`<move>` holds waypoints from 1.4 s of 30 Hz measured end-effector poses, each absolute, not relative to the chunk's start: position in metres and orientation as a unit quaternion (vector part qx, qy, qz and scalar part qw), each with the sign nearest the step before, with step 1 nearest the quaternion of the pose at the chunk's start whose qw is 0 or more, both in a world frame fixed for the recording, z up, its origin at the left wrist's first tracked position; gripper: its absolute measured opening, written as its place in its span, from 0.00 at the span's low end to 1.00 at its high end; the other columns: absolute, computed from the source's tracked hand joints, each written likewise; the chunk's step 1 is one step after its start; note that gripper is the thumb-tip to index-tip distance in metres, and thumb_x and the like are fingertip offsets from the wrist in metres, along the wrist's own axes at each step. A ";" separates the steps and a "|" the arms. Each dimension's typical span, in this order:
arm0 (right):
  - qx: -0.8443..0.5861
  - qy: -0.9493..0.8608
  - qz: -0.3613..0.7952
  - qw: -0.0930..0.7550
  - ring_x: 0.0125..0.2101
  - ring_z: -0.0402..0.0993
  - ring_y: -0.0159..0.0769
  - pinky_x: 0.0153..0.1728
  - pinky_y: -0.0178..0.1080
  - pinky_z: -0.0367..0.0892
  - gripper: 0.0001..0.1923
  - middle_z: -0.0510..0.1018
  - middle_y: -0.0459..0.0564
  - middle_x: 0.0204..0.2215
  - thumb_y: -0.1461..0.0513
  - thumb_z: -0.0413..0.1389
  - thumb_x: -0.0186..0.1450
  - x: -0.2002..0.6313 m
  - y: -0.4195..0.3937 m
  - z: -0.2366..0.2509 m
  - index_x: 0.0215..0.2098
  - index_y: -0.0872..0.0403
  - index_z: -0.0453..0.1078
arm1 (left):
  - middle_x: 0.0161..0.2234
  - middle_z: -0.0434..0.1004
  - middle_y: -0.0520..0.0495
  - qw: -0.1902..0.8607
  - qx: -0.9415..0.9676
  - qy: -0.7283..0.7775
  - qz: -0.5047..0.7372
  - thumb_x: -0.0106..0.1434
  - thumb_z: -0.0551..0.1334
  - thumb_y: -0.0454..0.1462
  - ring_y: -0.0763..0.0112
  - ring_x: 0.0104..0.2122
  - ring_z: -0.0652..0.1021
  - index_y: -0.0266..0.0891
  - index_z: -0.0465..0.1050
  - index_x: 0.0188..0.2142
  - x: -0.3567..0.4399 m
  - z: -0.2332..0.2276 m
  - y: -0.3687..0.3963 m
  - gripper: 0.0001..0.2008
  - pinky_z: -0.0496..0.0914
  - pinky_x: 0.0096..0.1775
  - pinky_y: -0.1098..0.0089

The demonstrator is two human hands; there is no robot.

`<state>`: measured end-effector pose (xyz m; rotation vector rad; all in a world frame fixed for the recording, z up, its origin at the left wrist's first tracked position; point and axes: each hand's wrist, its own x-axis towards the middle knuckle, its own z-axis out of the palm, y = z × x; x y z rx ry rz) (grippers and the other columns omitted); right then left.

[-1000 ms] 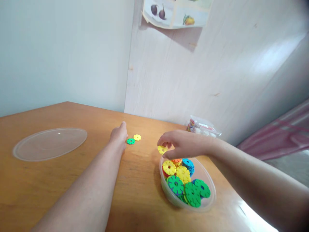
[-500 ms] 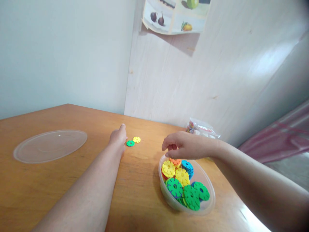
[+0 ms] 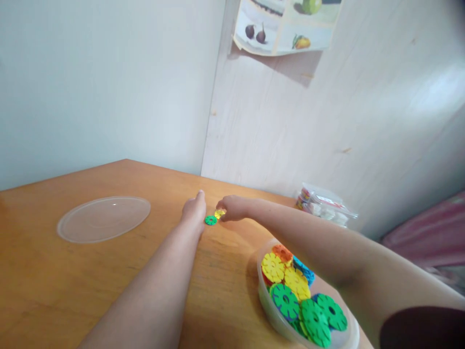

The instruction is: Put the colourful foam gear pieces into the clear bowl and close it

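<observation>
My left hand (image 3: 194,209) lies flat on the wooden table (image 3: 54,286), holding nothing, with its fingertips just left of a small green toothed disc (image 3: 210,220). My right hand (image 3: 232,207) reaches across from the right. Its fingers are curled together at a yellow disc (image 3: 219,213) that sits right beside the green one. Whether a second yellow disc is hidden under those fingers I cannot tell. A clear plastic bowl (image 3: 271,310) at the near right holds several yellow, green, blue and orange discs.
A clear round lid (image 3: 103,218) lies on the table to the left. A plastic bag of small coloured pieces (image 3: 323,203) rests against the wall at the back right. A fruit poster (image 3: 286,24) hangs on the wall above.
My right hand lifted a yellow disc from over the bowl and moved left to the two discs beside my left hand. The camera view shifted, and my left hand stayed put.
</observation>
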<state>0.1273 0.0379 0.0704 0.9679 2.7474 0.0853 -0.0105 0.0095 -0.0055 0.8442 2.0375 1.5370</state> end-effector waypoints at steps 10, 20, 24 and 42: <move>0.351 0.928 0.010 0.128 0.45 0.76 0.43 0.37 0.35 0.66 0.29 0.79 0.55 0.48 0.53 0.65 0.54 0.128 0.037 0.070 0.52 0.54 0.73 | 0.36 0.78 0.34 0.288 0.277 0.711 0.578 0.63 0.52 0.53 0.54 0.37 0.80 0.37 0.73 0.35 -0.008 -0.002 0.007 0.22 0.69 0.30 0.65; 0.315 0.941 -0.115 0.039 0.38 0.73 0.37 0.36 0.36 0.66 0.22 0.77 0.53 0.41 0.54 0.62 0.58 0.226 -0.041 0.133 0.48 0.56 0.73 | 0.28 0.76 0.42 0.319 0.251 0.689 0.601 0.62 0.56 0.51 0.61 0.27 0.78 0.40 0.68 0.30 -0.005 0.006 0.002 0.17 0.67 0.24 0.67; 0.334 0.930 -0.140 0.061 0.38 0.72 0.37 0.37 0.36 0.66 0.20 0.77 0.51 0.39 0.55 0.62 0.59 0.267 -0.081 0.149 0.47 0.55 0.73 | 0.30 0.76 0.42 0.319 0.243 0.687 0.606 0.61 0.57 0.50 0.63 0.26 0.77 0.40 0.67 0.30 -0.005 0.008 0.002 0.16 0.66 0.22 0.69; 0.343 0.927 -0.138 0.059 0.33 0.73 0.33 0.29 0.33 0.63 0.17 0.79 0.49 0.37 0.54 0.58 0.62 0.231 -0.042 0.138 0.46 0.54 0.74 | 0.41 0.78 0.39 0.352 0.216 0.672 0.615 0.63 0.55 0.50 0.70 0.27 0.77 0.38 0.69 0.32 -0.005 0.013 -0.002 0.17 0.65 0.22 0.73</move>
